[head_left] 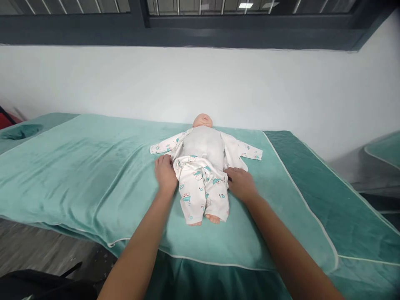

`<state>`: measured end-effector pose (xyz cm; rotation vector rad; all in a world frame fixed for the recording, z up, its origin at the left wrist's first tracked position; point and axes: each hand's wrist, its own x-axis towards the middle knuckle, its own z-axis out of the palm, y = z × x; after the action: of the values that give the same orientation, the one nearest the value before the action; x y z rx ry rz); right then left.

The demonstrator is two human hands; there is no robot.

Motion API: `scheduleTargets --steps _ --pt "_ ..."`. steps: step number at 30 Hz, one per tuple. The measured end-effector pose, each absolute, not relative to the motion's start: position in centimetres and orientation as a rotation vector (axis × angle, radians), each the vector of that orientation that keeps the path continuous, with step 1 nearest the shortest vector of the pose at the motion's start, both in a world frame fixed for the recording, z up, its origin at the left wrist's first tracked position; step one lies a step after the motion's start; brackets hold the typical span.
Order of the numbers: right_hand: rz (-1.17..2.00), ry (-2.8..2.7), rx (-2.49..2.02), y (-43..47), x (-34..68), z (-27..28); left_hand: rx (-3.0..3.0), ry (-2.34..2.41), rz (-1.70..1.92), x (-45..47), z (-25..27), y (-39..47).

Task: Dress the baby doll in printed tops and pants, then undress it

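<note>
Looking from the head view, with 12 o'clock toward the wall [125,83], I find one doll [203,143] on its back on the green cover [250,237], between the two hands. Its long axis runs almost straight from the head [203,120] at 12 to the feet [212,218] at 6. The printed trousers [193,189] lie at about 4 o'clock from the left hand [165,171] and at 9 o'clock from the right hand [241,182]. Both hands are close beside the hips, so neither one is clearly nearer. The fingers of the right hand are bent at the trousers' side; those of the left are partly hidden by cloth. Whether either hand pinches the fabric, I cannot tell.

Counting: one doll, one pair of trousers with two legs, and one open shirt [233,152]. Its two sleeves [170,143] spread toward 8 and 4 o'clock. Two feet come out from the trouser ends, both partly covered.
</note>
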<state>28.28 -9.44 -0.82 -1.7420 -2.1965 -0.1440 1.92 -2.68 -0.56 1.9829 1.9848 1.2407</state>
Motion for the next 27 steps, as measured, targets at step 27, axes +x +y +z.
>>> scheduleTargets --steps 27 --pt "0.760 -1.580 -1.274 -9.3 28.9 -0.7 1.404 1.828 1.543 -2.9 -0.4 5.0"
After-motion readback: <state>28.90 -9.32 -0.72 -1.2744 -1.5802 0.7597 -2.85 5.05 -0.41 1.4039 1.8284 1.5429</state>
